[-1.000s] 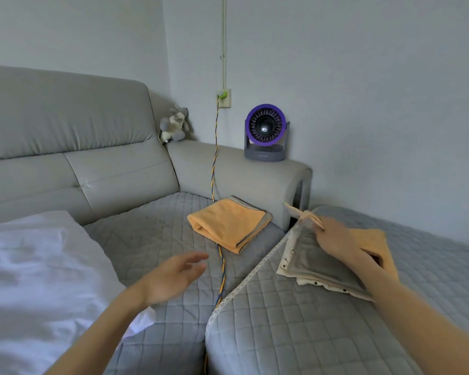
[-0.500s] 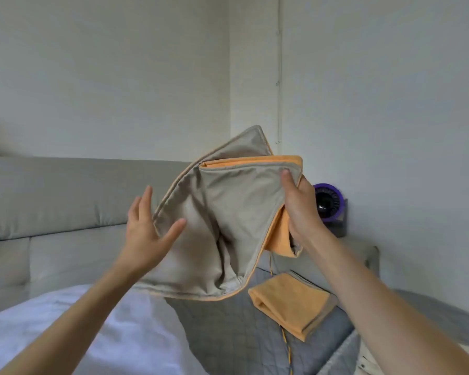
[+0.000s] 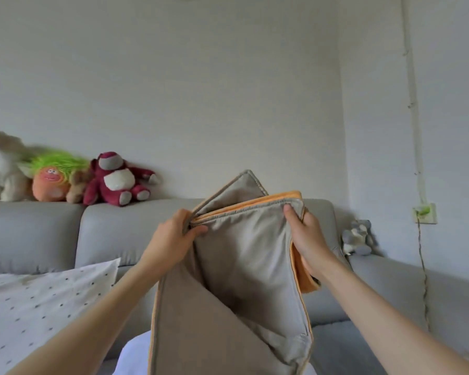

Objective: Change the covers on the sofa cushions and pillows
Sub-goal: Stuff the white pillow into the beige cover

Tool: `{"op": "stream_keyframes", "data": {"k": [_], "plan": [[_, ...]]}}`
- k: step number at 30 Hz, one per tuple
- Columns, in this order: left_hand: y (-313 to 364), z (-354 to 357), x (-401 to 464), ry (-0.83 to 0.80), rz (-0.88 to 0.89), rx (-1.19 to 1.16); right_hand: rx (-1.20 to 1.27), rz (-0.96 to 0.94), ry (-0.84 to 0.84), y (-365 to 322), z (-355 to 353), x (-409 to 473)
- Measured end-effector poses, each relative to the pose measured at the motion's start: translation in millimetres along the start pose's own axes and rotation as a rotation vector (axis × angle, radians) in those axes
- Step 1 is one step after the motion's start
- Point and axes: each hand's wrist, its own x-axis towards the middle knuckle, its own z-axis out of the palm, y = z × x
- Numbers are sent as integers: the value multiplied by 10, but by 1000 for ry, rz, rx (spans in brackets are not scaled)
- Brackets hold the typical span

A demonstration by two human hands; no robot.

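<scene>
A grey cushion cover point(image 3: 244, 255) with orange piping and an orange side hangs in the air in front of me, over the grey sofa point(image 3: 114, 226). My left hand point(image 3: 173, 236) pinches its upper left edge, thumb in front. My right hand point(image 3: 306, 236) grips the upper right corner, thumb on the grey face and fingers behind on the orange side. A white pillow with small dark dots point(image 3: 38, 307) lies on the sofa at the lower left. A white insert point(image 3: 132, 355) peeks out below the cover.
Plush toys sit on the sofa back: a dark red bear point(image 3: 117, 180), a green-haired orange doll point(image 3: 52, 177) and a white one point(image 3: 0, 171). A small grey plush point(image 3: 358, 236) sits at the corner. A wall socket point(image 3: 424, 212) with a hanging cable is at right.
My left hand has closed on the cover's upper left edge, where it was open beside it. The view has swung left, bringing the plush toys and dotted pillow into sight.
</scene>
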Motion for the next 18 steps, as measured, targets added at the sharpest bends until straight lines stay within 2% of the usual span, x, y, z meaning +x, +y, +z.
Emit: {"op": "stream_keyframes", "data": {"k": [3,5,7,13,16,18], "plan": [[-304,-142,-62,-154,0,-40,-97,58,-46,297,72,-9],[-495,-194,-66,-198,-13,-39,-179,123,-104,527,132,11],[-695,-243,-22,-133,-66,-15,-217,185,-78,706,188,60],[-1123,-424,76,289,-295,81,-281,249,23,1071,221,258],[-1397,-438,66,332,-485,149,-287,382,85,1360,193,279],[-1649,-448,-30,266,-612,202,-225,568,124,1558,109,223]]}}
